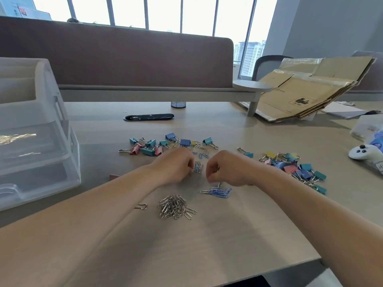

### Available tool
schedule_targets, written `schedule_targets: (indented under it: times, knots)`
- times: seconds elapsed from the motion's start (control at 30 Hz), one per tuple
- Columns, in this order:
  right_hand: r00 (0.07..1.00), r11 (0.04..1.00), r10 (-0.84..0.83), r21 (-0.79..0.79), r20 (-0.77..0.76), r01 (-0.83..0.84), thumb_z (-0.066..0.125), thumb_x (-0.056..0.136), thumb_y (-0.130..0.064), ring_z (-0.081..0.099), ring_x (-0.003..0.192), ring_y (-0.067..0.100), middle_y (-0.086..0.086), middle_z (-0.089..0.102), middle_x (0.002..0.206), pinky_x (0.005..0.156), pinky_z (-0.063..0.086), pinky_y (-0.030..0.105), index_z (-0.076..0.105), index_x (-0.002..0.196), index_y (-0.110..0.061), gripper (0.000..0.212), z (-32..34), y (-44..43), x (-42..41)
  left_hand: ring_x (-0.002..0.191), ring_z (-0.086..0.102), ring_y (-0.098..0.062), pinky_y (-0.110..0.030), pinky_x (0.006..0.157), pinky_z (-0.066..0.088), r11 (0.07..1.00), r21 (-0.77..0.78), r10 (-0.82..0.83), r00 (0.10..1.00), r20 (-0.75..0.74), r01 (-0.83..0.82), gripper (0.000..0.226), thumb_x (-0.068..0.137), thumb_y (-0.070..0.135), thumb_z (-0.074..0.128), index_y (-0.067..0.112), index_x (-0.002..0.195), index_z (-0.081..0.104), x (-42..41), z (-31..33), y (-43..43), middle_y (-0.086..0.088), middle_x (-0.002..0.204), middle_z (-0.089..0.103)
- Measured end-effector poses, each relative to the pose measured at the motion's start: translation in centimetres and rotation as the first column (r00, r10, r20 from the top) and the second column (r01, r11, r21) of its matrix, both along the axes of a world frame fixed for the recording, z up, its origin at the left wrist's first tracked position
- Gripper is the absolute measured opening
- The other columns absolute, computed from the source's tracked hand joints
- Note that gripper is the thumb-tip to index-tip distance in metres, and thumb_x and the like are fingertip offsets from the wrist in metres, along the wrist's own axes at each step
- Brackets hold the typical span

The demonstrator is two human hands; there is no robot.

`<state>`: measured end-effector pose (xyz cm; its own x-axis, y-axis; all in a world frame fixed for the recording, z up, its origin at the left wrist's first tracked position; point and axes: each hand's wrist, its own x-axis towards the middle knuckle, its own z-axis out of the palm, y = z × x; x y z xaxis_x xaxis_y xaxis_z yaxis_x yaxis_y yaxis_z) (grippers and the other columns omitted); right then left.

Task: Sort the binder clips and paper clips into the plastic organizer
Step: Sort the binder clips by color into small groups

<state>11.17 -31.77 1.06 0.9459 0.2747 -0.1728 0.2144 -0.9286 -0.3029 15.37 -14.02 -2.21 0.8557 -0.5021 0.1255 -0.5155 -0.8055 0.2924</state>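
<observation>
Both forearms bare, stretched forward — left hand (pixel 176 167) and right hand (pixel 227 169) knuckles-up, fingers curled inward, close together

A pale wood-grain desk (pixel 207 245) in an office, backed by a brown fabric partition (pixel 124 59) whose grey rail ends in a round grey shelf (pixel 252 86). Flattened brown cardboard boxes (pixel 310 90) lean against that shelf at the right, with white papers (pixel 342 110) lying just beside them. A dark wire-mesh cup (pixel 178 104) stands at the desk's far edge, near a black oval cable slot (pixel 148 117) set in the top. A white game controller (pixel 360 153) rests by the right edge — and beyond, a grey-barred window (pixel 165 13) shows pale tower blocks (pixel 250 52).
</observation>
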Motion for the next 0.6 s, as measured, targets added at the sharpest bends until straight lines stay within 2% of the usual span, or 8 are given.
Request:
schedule_targets:
  times: [0.07, 0.13, 0.17, 0.27, 0.3, 0.4, 0.5, 0.6]
  knots:
    - [0.995, 0.998, -0.055, 0.026, 0.084, 0.053, 0.066, 0.09, -0.025, 0.06, 0.082, 0.011, -0.01, 0.065, 0.091, 0.074, 0.051, 0.025, 0.069, 0.092, -0.025, 0.003, -0.5, 0.3, 0.9, 0.088, 0.059, -0.011, -0.033, 0.09, 0.049, 1.0, -0.001, -0.008, 1.0, 0.0, 0.008, 0.015, 0.088, 0.012, 0.06, 0.018, 0.09, 0.074, -0.1, 0.0, 0.0, 0.006, 0.092, 0.069]
    - [0.984, 0.996, -0.086, 0.003, 0.159, 0.086, 0.062, 0.093, -0.029, 0.061, 0.096, 0.015, -0.008, 0.066, 0.11, 0.084, 0.052, 0.031, 0.067, 0.107, -0.029, 0.015, -1.1, 0.8, 1.8, 0.087, 0.057, -0.009, -0.03, 0.09, 0.044, 1.0, 0.008, -0.024, 1.0, -0.003, 0.024, 0.015, 0.089, 0.014, 0.061, 0.018, 0.094, 0.075, -0.3, 0.1, 0.1, 0.006, 0.094, 0.07]
    - [0.981, 0.996, -0.086, -0.012, 0.172, 0.089, 0.06, 0.095, -0.029, 0.061, 0.103, 0.017, -0.007, 0.064, 0.119, 0.085, 0.048, 0.029, 0.065, 0.117, -0.029, 0.023, -1.3, 1.1, 2.2, 0.086, 0.057, -0.008, -0.029, 0.09, 0.041, 0.999, 0.011, -0.038, 0.999, -0.015, 0.038, 0.016, 0.089, 0.014, 0.061, 0.019, 0.095, 0.075, -0.4, 0.1, 0.1, 0.007, 0.094, 0.07]
    - [0.987, 0.995, -0.059, -0.065, 0.148, 0.069, 0.055, 0.098, -0.022, 0.058, 0.116, 0.018, -0.005, 0.059, 0.134, 0.079, 0.038, 0.022, 0.059, 0.133, -0.026, 0.035, -1.6, 1.8, 3.0, 0.089, 0.058, -0.01, -0.038, 0.104, 0.036, 0.998, 0.034, -0.05, 0.998, -0.025, 0.051, 0.02, 0.09, 0.015, 0.057, 0.023, 0.096, 0.074, -0.5, 0.1, 0.2, 0.008, 0.097, 0.071]
    - [0.989, 0.996, -0.051, -0.07, 0.14, 0.061, 0.055, 0.098, -0.021, 0.058, 0.116, 0.018, -0.003, 0.059, 0.134, 0.079, 0.04, 0.022, 0.059, 0.133, -0.024, 0.036, -1.6, 2.0, 3.2, 0.091, 0.06, -0.012, -0.044, 0.107, 0.035, 0.998, 0.045, -0.04, 0.999, -0.015, 0.041, 0.021, 0.09, 0.014, 0.056, 0.024, 0.095, 0.074, -0.3, 0.2, 0.3, 0.008, 0.096, 0.071]
    - [0.99, 0.995, -0.056, -0.077, 0.132, 0.067, 0.057, 0.095, -0.022, 0.062, 0.106, 0.02, 0.001, 0.065, 0.124, 0.081, 0.047, 0.025, 0.066, 0.125, -0.02, 0.031, -1.8, 2.4, 3.5, 0.09, 0.061, -0.015, -0.054, 0.099, 0.043, 0.999, 0.033, -0.004, 0.999, 0.031, 0.003, 0.018, 0.089, 0.017, 0.056, 0.024, 0.089, 0.072, 0.4, 0.1, 0.8, 0.005, 0.091, 0.07]
    - [0.989, 0.991, -0.067, -0.103, 0.135, 0.081, 0.058, 0.095, -0.019, 0.062, 0.096, 0.017, -0.001, 0.066, 0.116, 0.063, 0.043, 0.021, 0.068, 0.121, -0.02, 0.027, -1.7, 2.3, 3.5, 0.099, 0.061, -0.015, -0.044, 0.097, 0.047, 1.0, 0.009, 0.008, 0.999, 0.045, -0.008, 0.017, 0.091, 0.023, 0.061, 0.02, 0.105, 0.071, 0.9, 0.2, 0.6, 0.003, 0.105, 0.069]
    - [0.988, 0.991, -0.074, -0.099, 0.134, 0.088, 0.056, 0.094, -0.016, 0.059, 0.088, 0.014, -0.003, 0.066, 0.111, 0.051, 0.035, 0.016, 0.068, 0.118, -0.024, 0.027, -1.5, 2.1, 3.3, 0.099, 0.061, -0.017, -0.033, 0.092, 0.048, 1.0, 0.029, 0.003, 0.999, 0.054, -0.005, 0.02, 0.09, 0.024, 0.063, 0.016, 0.107, 0.071, 1.1, 0.0, 0.0, 0.0, 0.104, 0.069]
